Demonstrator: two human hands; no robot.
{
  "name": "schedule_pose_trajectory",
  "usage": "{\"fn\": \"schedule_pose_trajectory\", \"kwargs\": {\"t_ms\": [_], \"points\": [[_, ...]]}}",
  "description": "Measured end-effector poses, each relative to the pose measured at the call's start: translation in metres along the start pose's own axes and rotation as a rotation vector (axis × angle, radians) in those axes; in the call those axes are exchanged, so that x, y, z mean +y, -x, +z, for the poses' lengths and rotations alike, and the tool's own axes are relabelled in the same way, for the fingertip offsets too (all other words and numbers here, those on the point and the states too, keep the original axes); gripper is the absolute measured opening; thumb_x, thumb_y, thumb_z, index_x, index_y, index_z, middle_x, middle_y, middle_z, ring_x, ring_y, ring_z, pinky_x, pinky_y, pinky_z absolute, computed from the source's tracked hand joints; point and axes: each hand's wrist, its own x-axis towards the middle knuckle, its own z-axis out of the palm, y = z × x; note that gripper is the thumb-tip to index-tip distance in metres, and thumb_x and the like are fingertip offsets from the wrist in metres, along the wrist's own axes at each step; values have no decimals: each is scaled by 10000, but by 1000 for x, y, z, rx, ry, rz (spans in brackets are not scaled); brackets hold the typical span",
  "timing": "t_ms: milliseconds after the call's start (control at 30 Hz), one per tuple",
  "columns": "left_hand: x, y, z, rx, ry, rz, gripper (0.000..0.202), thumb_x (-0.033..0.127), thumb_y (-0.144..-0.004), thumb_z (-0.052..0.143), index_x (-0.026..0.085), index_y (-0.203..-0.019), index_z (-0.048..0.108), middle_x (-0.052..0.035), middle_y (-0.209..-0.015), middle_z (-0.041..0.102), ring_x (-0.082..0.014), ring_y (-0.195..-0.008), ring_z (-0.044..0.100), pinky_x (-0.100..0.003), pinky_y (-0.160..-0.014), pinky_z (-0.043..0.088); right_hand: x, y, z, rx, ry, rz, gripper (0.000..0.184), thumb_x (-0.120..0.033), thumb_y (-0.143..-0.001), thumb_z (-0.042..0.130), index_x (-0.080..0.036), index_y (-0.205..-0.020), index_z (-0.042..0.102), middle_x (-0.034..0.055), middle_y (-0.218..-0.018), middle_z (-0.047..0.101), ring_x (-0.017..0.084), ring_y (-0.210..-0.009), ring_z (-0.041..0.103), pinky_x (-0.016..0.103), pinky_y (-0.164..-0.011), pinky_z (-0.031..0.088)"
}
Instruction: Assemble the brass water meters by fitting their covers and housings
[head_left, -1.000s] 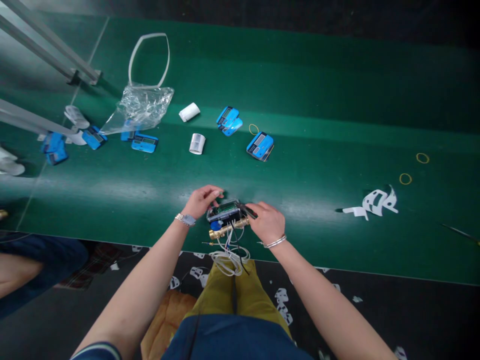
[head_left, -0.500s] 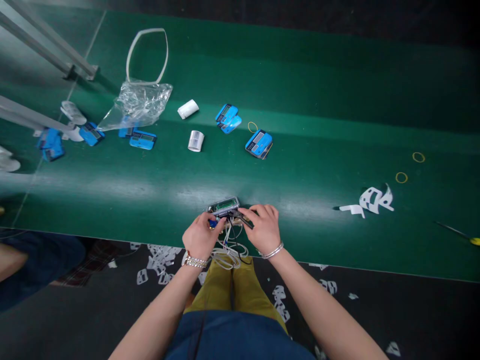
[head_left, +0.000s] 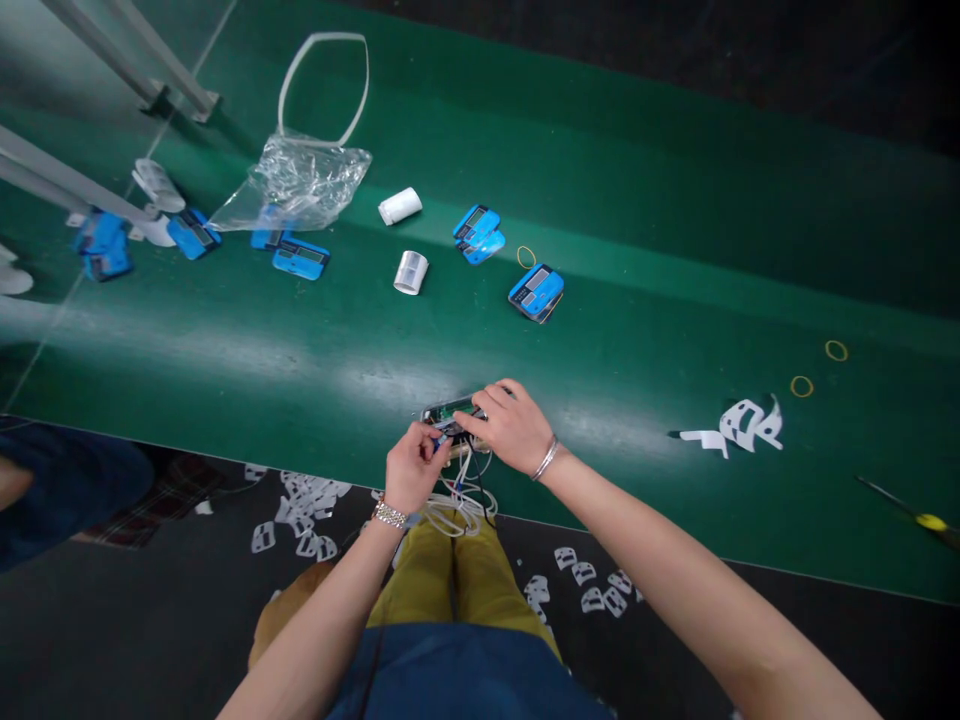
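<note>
At the near edge of the green table is an electronic device in an open clear-grey case (head_left: pixel 429 414), with a green circuit board showing inside. My left hand (head_left: pixel 411 470) is closed in a pinch on a small blue part (head_left: pixel 440 441) at the case's near left side. My right hand (head_left: pixel 516 428) lies over the right end of the case, its fingers bent around it and hiding that end. White and black cables (head_left: pixel 461 500) run from the case over the table edge to my lap.
Beyond lie blue printed panels (head_left: pixel 536 290), white label rolls (head_left: pixel 400 206) and a clear plastic bag (head_left: pixel 307 180). Rightward are white cut-outs (head_left: pixel 742 425), rubber bands (head_left: pixel 802 386) and a yellow-handled tool (head_left: pixel 930 522). Metal posts (head_left: pixel 172 60) stand at the left; another person's sleeve (head_left: pixel 67 490) shows nearby.
My right hand has moved from the near right side of the device up over its right end. My left hand stays at the blue part. The whole view has shifted and tilted slightly.
</note>
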Motion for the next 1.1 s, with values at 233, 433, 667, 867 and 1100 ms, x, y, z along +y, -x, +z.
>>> {"fn": "schedule_pose_trajectory", "kwargs": {"t_ms": [233,433,667,867,1100], "points": [[-6,1,2,-6,51,12,178,366,-875,652,228,-875,540,81,-607,453,-119,-553,482,-251,-599,394,1,-14,-5,-29,40,-98,272,-216,-1017,416,-228,-1088,678,76,-973,634,226,-965,461,393,-850,304],[-7,1,1,-10,73,7,180,367,-879,644,226,-870,533,80,-608,454,-119,-562,477,-251,-613,396,-3,-9,0,-108,-15,-43,240,-237,-1011,436,-223,-1076,667,59,-926,636,208,-866,458,361,-684,263],[-7,1,-6,-48,90,-32,169,369,-867,617,231,-849,521,72,-619,495,-121,-554,491,-245,-601,415,-10,3,14,-98,-60,178,213,-276,-982,500,-272,-1101,677,54,-893,655,214,-852,498,345,-641,287],[-43,21,-52,10,3,-111,214,325,-943,416,224,-822,562,-3,-736,590,-183,-708,578,-305,-690,468,-16,27,25,94,-414,626,266,-394,-910,638,-274,-1147,648,14,-969,664,168,-878,596,279,-746,448],[-29,37,-47,140,-295,-43,246,469,-903,611,228,-888,656,-94,-1030,696,-312,-1055,587,-466,-969,360,-22,62,28,59,-425,543,280,-338,-910,632,-206,-1157,650,61,-1052,677,215,-997,574,345,-889,428]]}}
